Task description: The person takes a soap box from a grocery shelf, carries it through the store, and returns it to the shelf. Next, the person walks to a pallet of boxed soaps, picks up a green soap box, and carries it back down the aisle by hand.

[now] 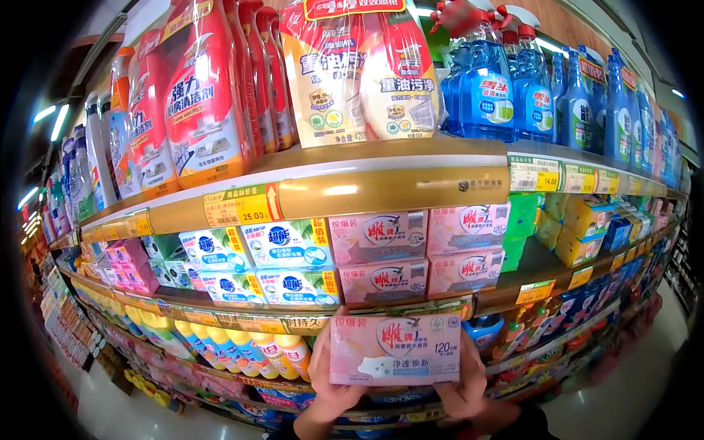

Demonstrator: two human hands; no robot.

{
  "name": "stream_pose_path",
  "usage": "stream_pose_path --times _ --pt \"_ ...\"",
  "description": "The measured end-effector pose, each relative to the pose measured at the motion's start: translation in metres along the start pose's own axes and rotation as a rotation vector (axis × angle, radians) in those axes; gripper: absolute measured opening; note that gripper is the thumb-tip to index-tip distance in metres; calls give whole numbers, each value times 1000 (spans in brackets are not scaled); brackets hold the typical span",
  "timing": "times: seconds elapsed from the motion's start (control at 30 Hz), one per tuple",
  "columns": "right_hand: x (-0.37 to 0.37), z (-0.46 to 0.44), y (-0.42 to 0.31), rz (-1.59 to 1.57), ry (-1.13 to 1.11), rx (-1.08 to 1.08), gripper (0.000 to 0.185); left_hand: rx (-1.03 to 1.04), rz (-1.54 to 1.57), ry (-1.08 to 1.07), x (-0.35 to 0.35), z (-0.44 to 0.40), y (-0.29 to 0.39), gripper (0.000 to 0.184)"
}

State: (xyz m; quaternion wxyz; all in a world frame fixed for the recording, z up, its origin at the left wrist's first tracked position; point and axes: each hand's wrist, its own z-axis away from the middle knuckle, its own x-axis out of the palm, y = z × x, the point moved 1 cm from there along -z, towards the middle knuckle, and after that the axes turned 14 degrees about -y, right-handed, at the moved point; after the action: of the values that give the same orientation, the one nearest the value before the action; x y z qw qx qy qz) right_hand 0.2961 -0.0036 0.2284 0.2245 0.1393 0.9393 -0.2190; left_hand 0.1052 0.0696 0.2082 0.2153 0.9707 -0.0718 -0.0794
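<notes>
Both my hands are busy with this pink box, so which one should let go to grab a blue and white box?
Left, probably. Your left hand is nearer the blue and white boxes; your right hand, at the other end of the pink box, would have to reach across.

Bright, even store light comes from ceiling tubes (59, 123); glare streaks the plastic-wrapped bottles (209, 95). Fisheye distortion bends the shelves toward black corners; the lower, outer areas look soft.

A closed pink box (396, 352) with red lettering is sitting nearly level between the left hand (334, 375) and the right hand (466, 381), before the shelf's (411, 309) front edge.
</notes>
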Motion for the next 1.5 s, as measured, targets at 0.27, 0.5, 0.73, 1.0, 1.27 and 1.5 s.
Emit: stream_pose_path --times 0.27,0.5,0.73,1.0,1.27,1.5 --pt "-13 -53 12 231 173 16 68 -88 -225 -49 -11 -50 -3 77" --pt "-16 -84 23 197 232 122 54 -3 -526 7 -6 -81 3 74" --pt "-22 -102 22 624 247 79 56 -50 -806 49 -12 -100 11 65" --pt "-16 -122 44 892 381 137 61 27 -994 219 -1 -121 -4 78" --pt "-15 -115 48 1111 337 127 57 36 -1116 253 2 -121 -9 87" --pt "0 -135 28 1079 126 -162 45 -41 -1003 2 -16 -48 2 70"
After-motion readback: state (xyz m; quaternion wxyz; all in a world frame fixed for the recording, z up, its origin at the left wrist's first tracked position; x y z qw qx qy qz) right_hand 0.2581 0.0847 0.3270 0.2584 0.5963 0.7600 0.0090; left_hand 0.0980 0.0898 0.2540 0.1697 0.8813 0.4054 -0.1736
